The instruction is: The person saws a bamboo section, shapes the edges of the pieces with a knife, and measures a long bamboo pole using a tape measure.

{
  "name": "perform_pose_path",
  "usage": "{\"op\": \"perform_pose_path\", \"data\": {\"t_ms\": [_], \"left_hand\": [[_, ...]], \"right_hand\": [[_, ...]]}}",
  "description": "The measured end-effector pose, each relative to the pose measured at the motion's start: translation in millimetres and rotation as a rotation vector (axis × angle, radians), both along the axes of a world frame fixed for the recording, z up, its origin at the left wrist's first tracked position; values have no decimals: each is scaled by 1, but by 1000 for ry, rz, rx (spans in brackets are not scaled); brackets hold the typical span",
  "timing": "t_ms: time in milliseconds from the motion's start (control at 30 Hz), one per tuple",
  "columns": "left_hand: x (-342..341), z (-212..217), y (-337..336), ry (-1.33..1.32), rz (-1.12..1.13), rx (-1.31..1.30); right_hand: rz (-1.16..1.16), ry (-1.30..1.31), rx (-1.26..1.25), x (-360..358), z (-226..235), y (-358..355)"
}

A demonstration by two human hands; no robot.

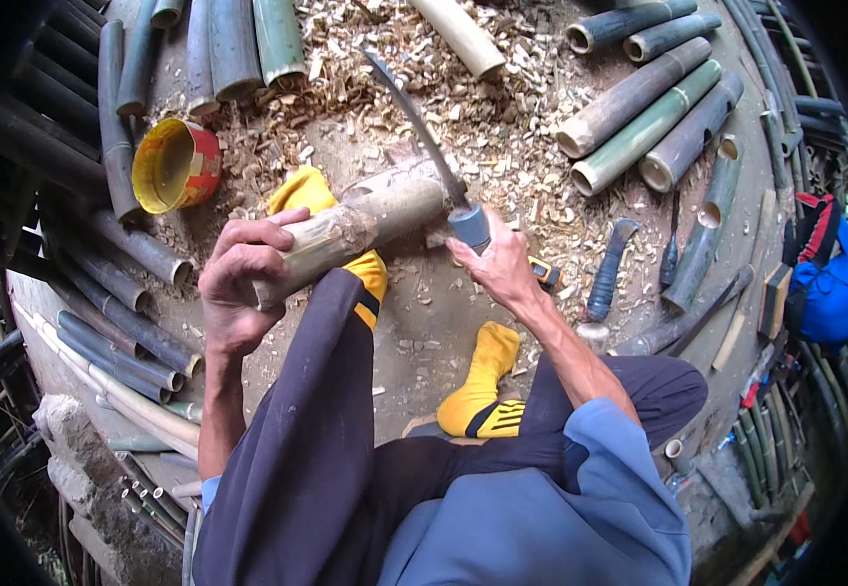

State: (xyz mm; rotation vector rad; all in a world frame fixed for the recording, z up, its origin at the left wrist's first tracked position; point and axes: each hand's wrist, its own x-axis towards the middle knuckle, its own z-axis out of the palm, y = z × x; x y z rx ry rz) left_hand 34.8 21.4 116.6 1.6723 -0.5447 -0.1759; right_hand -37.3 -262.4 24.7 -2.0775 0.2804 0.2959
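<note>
one blue cloth shirt (531, 532), nearest, above dark cloth trousers (287, 439). one left hand (243, 278), fingers curled round the near end of a thick, pale brown bamboo tube (394, 212), which slants across one yellow sock (370, 278). one right hand (502, 269), fingers wrapped about the blue cylindrical handle (470, 228) of a long, curved, dark blade (414, 117), just beside the tube's far end. one round red-and-yellow tub (207, 166), toward the left edge of the grey ground (404, 322). pale wood chips (346, 49), strewn toward its far edge.
</note>
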Motion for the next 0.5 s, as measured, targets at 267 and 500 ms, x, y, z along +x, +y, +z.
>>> {"op": "perform_pose_path", "data": {"t_ms": [267, 500], "left_hand": [[4, 4, -8, -77, -82, 21], [2, 6, -1, -83, -90, 92]], "right_hand": [[46, -64, -85, 2, -18, -6], [-23, -148, 84, 10, 38, 0]]}}
